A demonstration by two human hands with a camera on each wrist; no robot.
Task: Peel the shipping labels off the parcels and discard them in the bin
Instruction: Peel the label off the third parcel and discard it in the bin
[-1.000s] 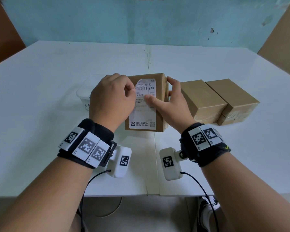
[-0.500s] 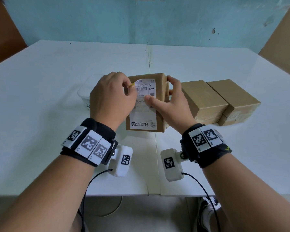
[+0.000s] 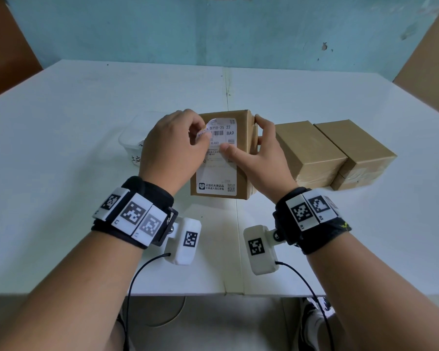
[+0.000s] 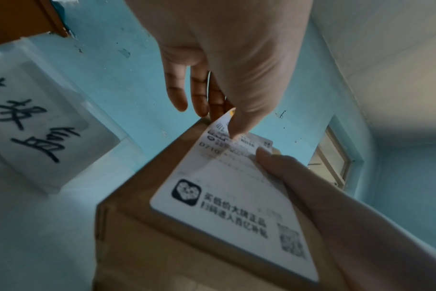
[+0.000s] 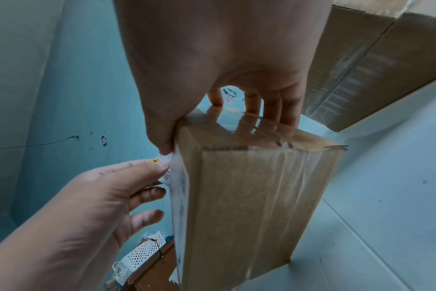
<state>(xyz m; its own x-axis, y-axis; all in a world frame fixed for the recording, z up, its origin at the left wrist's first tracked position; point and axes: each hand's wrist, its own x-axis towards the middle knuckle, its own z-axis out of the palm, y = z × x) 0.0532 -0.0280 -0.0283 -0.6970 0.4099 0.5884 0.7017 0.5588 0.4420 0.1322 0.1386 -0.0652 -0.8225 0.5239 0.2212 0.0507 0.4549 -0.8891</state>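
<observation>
A brown parcel (image 3: 242,158) stands tilted on the white table (image 3: 61,173), its white shipping label (image 3: 217,178) facing me. My left hand (image 3: 200,131) pinches the label's top-left corner, which curls up off the cardboard (image 4: 222,122). My right hand (image 3: 260,145) grips the parcel: its thumb presses on the label's middle and its fingers wrap the taped far side (image 5: 274,106). In the right wrist view the left hand (image 5: 159,167) holds the lifted corner beside the parcel (image 5: 249,196). The translucent bin (image 3: 131,140) sits just left of the left hand.
Two more brown parcels (image 3: 307,150) (image 3: 355,148) lie side by side to the right, close to my right hand. The bin (image 4: 37,118) carries black handwriting. Brown boards stand at both far corners, and a blue wall runs behind the table.
The label's top-left corner has come off the parcel and now curls up in my left hand's pinch. The right hand keeps its hold and the parcel has barely moved.
</observation>
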